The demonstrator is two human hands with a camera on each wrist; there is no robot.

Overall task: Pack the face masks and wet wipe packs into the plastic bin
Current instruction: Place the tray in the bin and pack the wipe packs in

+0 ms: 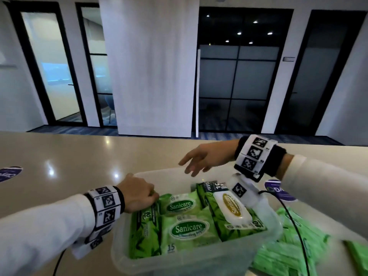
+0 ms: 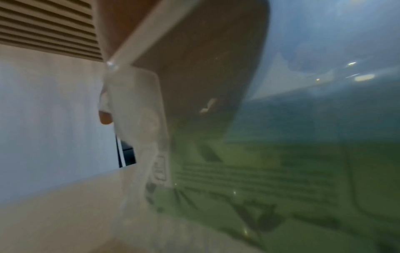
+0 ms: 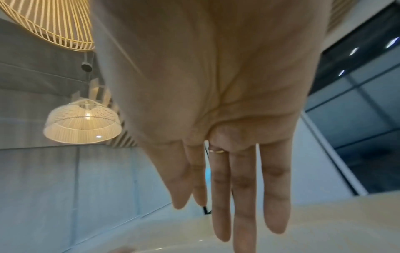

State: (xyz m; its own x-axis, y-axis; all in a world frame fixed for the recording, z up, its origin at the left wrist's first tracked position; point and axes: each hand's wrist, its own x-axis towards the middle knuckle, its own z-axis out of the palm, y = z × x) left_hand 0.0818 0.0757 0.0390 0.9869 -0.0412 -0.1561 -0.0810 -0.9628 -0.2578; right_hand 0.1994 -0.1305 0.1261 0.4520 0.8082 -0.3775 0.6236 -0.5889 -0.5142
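Translucent plastic bin (image 1: pixel 196 261) sat on a beige table (image 1: pixel 59 156), near its front edge. Lay packed inside: green Sanicare wet wipe packs, among them a large flat one (image 1: pixel 189 229) in the middle, a smaller one (image 1: pixel 180 204) behind it, a dark-leafed pack (image 1: pixel 144 234) on edge along the left wall, and a pack with a white flip lid (image 1: pixel 232 209) tilted at the right. Left hand (image 1: pixel 137 193) was at the bin's far left corner, fingers curled down onto the top edge of the dark-leafed pack, apparently pinching it; in the left wrist view only the cloudy bin wall (image 2: pixel 138 130) and blurred green packaging (image 2: pixel 281 179) behind it showed. Right hand (image 1: pixel 207 156) hovered over the bin's far rim, fingers straight and spread, holding nothing; in the right wrist view the palm (image 3: pixel 216 85) faced the camera, a thin ring (image 3: pixel 216 151) on one finger. Green face masks (image 1: pixel 288 253) lay heaped on the table just right of the bin, outside it. Purple round stickers (image 1: pixel 10 173) marked the table at far left and right
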